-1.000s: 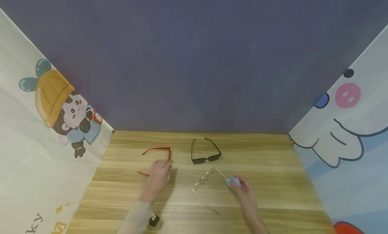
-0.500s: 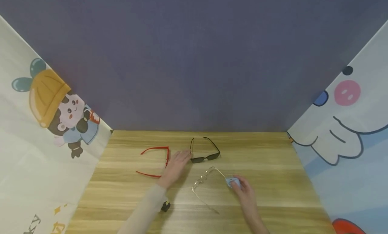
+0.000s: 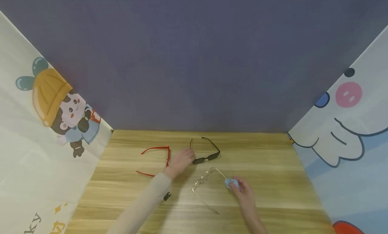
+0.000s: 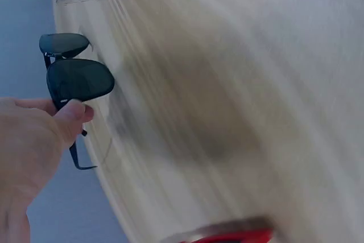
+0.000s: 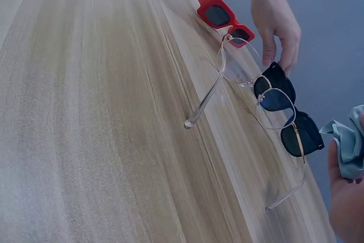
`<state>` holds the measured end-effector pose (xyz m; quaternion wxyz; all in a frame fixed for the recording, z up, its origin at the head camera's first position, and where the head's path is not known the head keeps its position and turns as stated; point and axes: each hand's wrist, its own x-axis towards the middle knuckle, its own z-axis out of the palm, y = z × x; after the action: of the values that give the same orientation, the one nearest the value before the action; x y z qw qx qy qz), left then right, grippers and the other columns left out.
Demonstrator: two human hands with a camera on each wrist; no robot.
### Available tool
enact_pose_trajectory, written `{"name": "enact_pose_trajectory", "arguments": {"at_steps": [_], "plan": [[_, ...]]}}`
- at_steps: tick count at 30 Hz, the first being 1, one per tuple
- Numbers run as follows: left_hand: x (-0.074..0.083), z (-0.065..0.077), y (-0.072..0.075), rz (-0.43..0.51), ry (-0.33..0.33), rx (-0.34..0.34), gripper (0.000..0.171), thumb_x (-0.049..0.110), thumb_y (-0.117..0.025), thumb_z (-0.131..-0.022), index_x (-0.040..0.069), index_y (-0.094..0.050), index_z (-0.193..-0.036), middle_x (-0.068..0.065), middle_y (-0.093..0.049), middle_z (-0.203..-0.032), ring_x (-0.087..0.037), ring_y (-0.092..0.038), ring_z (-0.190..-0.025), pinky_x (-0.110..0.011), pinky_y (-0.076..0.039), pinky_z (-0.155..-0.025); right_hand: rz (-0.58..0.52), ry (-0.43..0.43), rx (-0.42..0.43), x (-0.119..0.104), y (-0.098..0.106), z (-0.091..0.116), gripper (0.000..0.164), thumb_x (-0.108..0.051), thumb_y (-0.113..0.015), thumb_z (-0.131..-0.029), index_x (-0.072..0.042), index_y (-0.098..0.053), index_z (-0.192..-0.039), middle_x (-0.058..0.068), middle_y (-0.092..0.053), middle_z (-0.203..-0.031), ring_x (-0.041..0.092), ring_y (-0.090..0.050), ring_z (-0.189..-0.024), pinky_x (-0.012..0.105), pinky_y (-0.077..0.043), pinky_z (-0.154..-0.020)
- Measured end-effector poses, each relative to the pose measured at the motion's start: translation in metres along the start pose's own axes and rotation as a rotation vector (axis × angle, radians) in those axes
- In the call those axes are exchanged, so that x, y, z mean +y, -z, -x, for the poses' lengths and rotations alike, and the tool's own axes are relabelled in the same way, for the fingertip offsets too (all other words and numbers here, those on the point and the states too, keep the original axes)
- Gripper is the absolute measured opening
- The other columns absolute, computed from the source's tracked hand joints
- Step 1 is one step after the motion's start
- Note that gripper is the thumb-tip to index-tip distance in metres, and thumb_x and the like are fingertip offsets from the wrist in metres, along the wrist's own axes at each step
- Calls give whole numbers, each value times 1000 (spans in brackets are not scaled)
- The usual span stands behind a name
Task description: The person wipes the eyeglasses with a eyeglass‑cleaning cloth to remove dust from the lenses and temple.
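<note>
My left hand [image 3: 181, 162] pinches the black sunglasses [image 3: 214, 156] at one corner of the front, beside a lens. In the left wrist view, thumb and fingers close on that corner, the dark lens [image 4: 79, 79] just above the thumb. Between the fingers of my right hand [image 3: 246, 197] is a bunched light blue cloth [image 3: 231, 184]. The cloth lies close to one temple tip of the thin metal-framed clear glasses [image 3: 220, 173], which rest on the table with both arms unfolded. Part of the sunglasses' near arm is hidden behind the left hand.
Red-framed sunglasses [image 3: 168, 156] lie left on the wooden table [image 3: 266, 153], arms unfolded, partly covered by my left hand and sleeve [image 3: 148, 197]. A dark grey wall [image 3: 194, 65] rises at the back. Cartoon-printed panels [image 3: 18, 126] flank both sides.
My left hand has moved right from the red sunglasses to the black ones and taken hold of their left corner, turning them slightly. The right hand with the cloth has barely moved.
</note>
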<state>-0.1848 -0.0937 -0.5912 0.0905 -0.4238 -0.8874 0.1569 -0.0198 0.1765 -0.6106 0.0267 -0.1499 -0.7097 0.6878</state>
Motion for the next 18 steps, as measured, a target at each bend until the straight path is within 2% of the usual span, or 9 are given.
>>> {"name": "enact_pose_trajectory", "arguments": {"at_steps": [2,4,7,12,15,18], "plan": [[-1,-4,4,-58,-34,-7,32,9,-69,-95,21,-72,-124,1,-68,-135,-17,-60,-130,-32,-42,-118,-4,-8,4,2,0,1,44,-17,-69,-100,4,-56,-136,25,-61,-137,0,-66,-105,24,-57,-91],[0,-6,9,-107,-54,-31,31,11,-66,-97,23,-71,-126,4,-69,-134,-15,-61,-129,-30,-43,-116,-9,-14,5,3,0,2,44,-16,-70,-99,3,-56,-136,24,-61,-137,0,-66,-106,26,-58,-93],[4,-7,12,-93,-103,-48,26,21,-64,-101,24,-71,-125,7,-69,-132,-11,-61,-127,-28,-43,-116,-16,-3,7,4,0,2,44,-16,-71,-99,4,-57,-135,23,-63,-135,1,-67,-106,29,-59,-93],[9,-7,10,141,-159,29,18,35,-66,-100,21,-75,-109,8,-75,-112,-10,-67,-114,-32,-44,-116,-25,32,6,5,-1,2,44,-15,-70,-99,7,-55,-135,18,-67,-128,4,-68,-104,30,-60,-92],[11,-4,10,232,-134,78,15,31,-65,-102,19,-74,-102,6,-75,-103,-12,-69,-105,-34,-47,-113,-15,25,8,4,-1,2,44,-17,-69,-100,6,-57,-135,12,-69,-124,6,-69,-102,31,-60,-91],[12,-2,14,300,-93,125,14,29,-64,-103,19,-73,-98,6,-73,-97,-12,-69,-99,-33,-49,-110,6,4,13,2,-1,2,44,-20,-69,-100,3,-59,-136,13,-69,-125,5,-68,-101,30,-59,-91]]}}
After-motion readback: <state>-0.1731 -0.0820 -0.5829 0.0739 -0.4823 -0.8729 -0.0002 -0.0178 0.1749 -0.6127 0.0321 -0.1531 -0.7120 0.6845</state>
